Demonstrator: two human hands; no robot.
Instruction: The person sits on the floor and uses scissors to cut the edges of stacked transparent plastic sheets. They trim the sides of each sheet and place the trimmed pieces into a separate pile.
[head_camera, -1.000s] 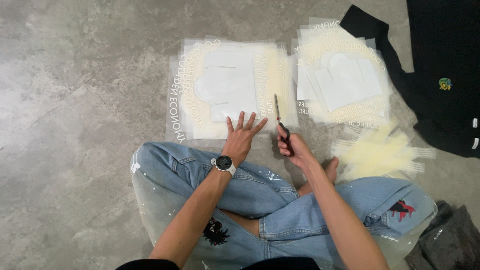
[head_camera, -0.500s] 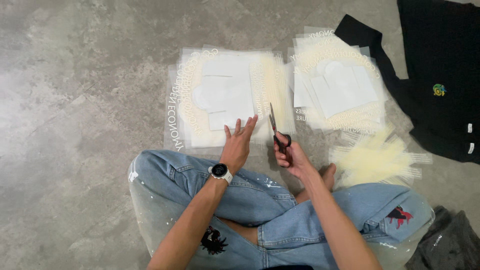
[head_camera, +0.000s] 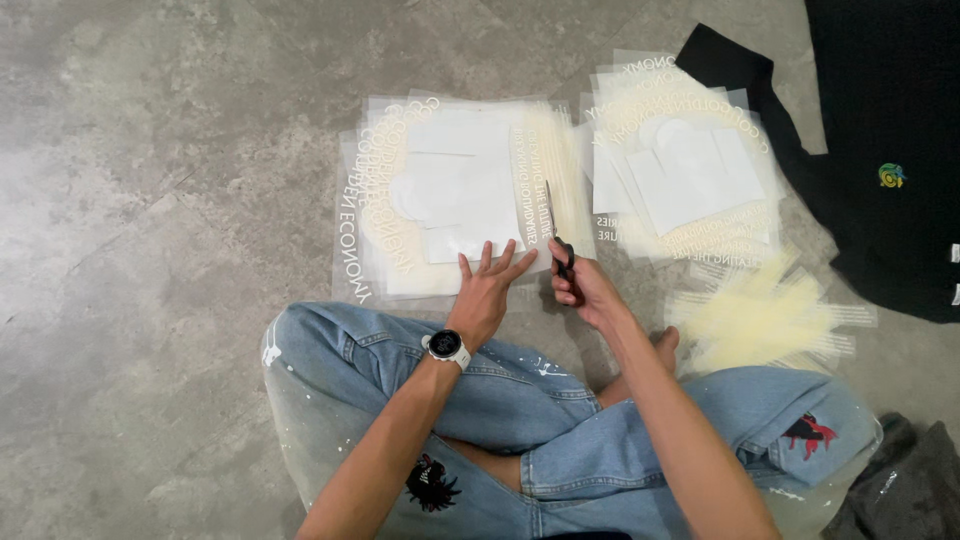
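Our right hand (head_camera: 582, 285) has its fingers closed through the handles of the scissors (head_camera: 556, 232), blades pointing away along the right edge of the near stack of clear printed sheets (head_camera: 455, 200). Our left hand (head_camera: 487, 290) lies flat on that stack's near edge, fingers spread, a watch (head_camera: 447, 346) at the wrist. Just right of the blades sits a second stack of sheets (head_camera: 685, 175), with a heap of cut strips (head_camera: 760, 315) nearer our knee and a black shirt (head_camera: 890, 150) beyond. To the left, bare concrete floor (head_camera: 150, 250).
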